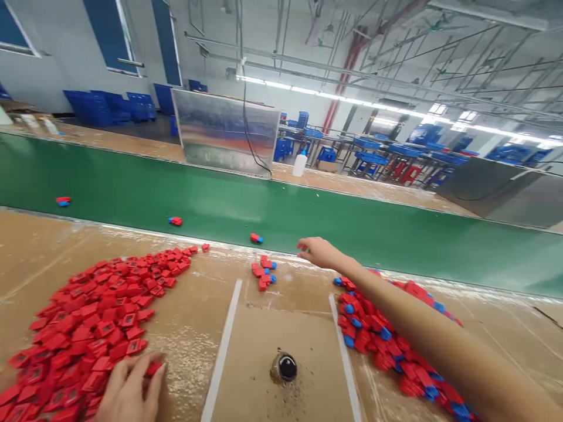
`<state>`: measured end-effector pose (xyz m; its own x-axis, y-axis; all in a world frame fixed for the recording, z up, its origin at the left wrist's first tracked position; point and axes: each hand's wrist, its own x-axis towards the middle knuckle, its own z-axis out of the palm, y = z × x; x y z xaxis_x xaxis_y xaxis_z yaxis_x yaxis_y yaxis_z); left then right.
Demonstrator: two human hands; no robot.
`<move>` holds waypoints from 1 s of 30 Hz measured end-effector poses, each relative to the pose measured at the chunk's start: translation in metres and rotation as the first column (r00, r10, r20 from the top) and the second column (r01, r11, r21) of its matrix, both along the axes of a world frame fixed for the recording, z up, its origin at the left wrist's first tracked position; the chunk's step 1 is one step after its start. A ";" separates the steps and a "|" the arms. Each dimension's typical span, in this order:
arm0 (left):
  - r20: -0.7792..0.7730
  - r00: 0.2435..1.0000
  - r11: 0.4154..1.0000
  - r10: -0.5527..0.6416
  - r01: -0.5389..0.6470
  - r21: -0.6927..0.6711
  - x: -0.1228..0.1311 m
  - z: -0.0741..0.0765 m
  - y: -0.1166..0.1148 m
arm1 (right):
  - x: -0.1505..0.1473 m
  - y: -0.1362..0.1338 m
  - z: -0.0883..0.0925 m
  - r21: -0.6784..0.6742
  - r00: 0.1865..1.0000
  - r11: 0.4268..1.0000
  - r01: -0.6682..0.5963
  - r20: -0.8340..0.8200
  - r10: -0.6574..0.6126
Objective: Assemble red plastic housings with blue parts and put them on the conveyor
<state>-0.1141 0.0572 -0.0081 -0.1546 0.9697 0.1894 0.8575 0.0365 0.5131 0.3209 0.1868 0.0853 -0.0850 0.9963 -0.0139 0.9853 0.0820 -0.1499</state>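
Observation:
At the near edge of a big pile of red plastic pieces (105, 313), my left hand (129, 392) has its fingers curled round one red piece (153, 368). Many pieces in that pile have a dark recessed face. My right hand (319, 252) reaches out over the near edge of the green conveyor belt (211, 193), fingers loosely apart and nothing visible in them. To its left on the belt lies a red-and-blue piece (255, 238). Below, on the table, sits a small group of red-and-blue pieces (264, 272). My right forearm partly covers a heap of red-and-blue pieces (382, 337).
A small round cup of dark liquid (287, 367) stands on cardboard between two white strips (224, 349). Two more red-and-blue pieces (175, 221) lie farther left on the belt. Beyond it are a metal panel (229, 135) and a white bottle (299, 164).

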 end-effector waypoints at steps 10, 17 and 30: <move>0.660 0.748 0.969 -0.067 0.207 -0.136 0.043 0.015 -0.010 | -0.092 0.110 -0.065 -0.020 0.987 0.997 -0.074 -0.144 0.070; 0.645 0.733 0.935 -0.216 0.346 -0.080 0.060 0.023 -0.018 | -0.066 0.058 -0.045 -0.010 0.982 1.000 -0.001 -0.187 -0.001; 0.720 0.557 0.818 -0.413 0.574 0.025 0.104 0.011 -0.042 | -0.061 -0.197 0.004 0.029 0.811 0.984 -0.178 -0.561 0.164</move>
<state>-0.0103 0.0149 0.0027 0.3572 0.9330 0.0437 0.1913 -0.1189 0.9743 0.2596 -0.0099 0.0898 -0.2544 0.9649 0.0650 0.7015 0.2304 -0.6744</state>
